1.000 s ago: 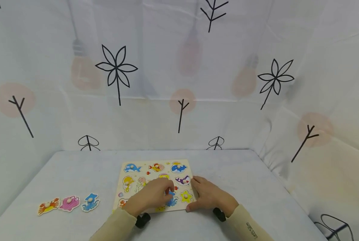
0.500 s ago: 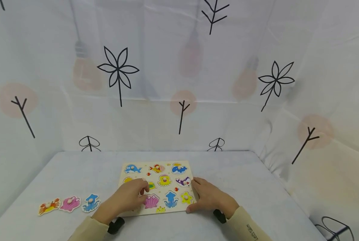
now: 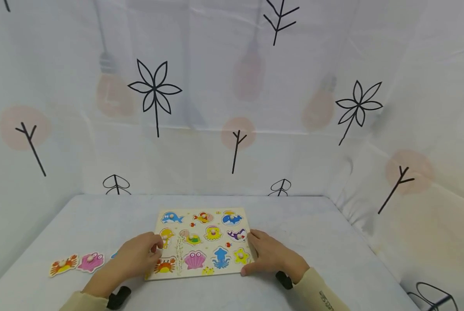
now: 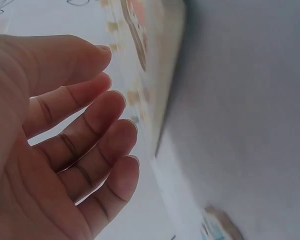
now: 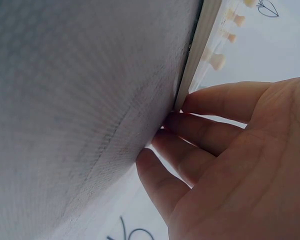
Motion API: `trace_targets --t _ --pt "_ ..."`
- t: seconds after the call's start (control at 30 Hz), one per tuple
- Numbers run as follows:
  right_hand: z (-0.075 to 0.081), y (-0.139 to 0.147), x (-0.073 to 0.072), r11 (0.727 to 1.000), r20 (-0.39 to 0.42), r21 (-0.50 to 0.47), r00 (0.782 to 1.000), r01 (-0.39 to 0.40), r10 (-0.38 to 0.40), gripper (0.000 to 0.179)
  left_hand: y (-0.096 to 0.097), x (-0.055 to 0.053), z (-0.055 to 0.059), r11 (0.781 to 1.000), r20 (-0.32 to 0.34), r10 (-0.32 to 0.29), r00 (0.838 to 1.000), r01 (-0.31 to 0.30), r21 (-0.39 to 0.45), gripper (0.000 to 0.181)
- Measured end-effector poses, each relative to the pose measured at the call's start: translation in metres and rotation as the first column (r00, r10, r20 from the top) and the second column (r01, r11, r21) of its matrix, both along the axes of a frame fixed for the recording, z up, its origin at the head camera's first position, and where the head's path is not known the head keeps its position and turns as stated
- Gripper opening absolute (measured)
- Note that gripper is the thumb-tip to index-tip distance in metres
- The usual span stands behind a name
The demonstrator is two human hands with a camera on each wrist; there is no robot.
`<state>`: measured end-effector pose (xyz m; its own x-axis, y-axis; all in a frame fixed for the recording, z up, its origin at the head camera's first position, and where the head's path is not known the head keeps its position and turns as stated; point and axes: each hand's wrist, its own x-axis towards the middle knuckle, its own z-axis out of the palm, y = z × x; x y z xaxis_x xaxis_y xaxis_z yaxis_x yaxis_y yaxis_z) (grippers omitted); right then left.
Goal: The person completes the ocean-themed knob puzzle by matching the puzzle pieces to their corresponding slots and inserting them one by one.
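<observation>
The puzzle board sits between the left and right edges of the worktop. The left hand, fingers bent and apart, holds nothing near its left side. The right hand touches its right side, fingers stretched out.

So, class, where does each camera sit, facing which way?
Head: worn there, looks forward and down at the puzzle board; left hand, right hand show.
Left wrist: worn there, faces that hand's fingers, board beside them.
Right wrist: worn there, faces that hand's fingers at the board.
Head and right wrist share right hand and board.
</observation>
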<state>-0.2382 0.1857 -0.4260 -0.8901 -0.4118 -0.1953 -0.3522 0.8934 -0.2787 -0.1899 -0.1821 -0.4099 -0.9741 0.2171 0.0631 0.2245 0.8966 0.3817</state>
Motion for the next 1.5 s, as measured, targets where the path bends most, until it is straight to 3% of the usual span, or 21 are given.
trace_targets --t 0.33,0.57,0.97,1.1,1.3,1.5 --pt "-0.003 0.002 0.001 1.000 0.024 -0.020 1.000 0.016 -0.015 0.117 -0.030 0.003 -0.008 0.998 -0.039 0.017 0.999 -0.020 -0.061 0.015" --pt "-0.005 0.001 0.002 1.000 0.020 -0.014 1.000 0.014 -0.014 0.118 -0.047 0.006 -0.003 0.997 -0.033 0.043 0.999 -0.045 -0.070 0.017" --pt "-0.003 0.000 0.001 1.000 0.012 -0.016 1.000 0.020 -0.020 0.118 -0.075 0.007 0.005 0.995 0.052 0.079 0.996 -0.075 -0.070 0.022" --pt "-0.003 0.000 0.000 1.000 0.009 -0.015 1.000 0.012 -0.012 0.118 -0.082 0.007 0.005 0.994 0.109 0.096 0.989 -0.090 -0.061 0.021" --pt "-0.002 0.001 -0.002 1.000 0.006 -0.013 1.000 0.005 -0.005 0.118 -0.083 0.005 0.004 0.995 0.198 0.101 0.975 -0.098 -0.024 0.015" --pt "-0.003 0.001 -0.002 1.000 -0.001 -0.017 1.000 -0.001 0.001 0.117 -0.083 0.006 0.003 0.995 0.224 0.100 0.969 -0.099 -0.017 0.012"
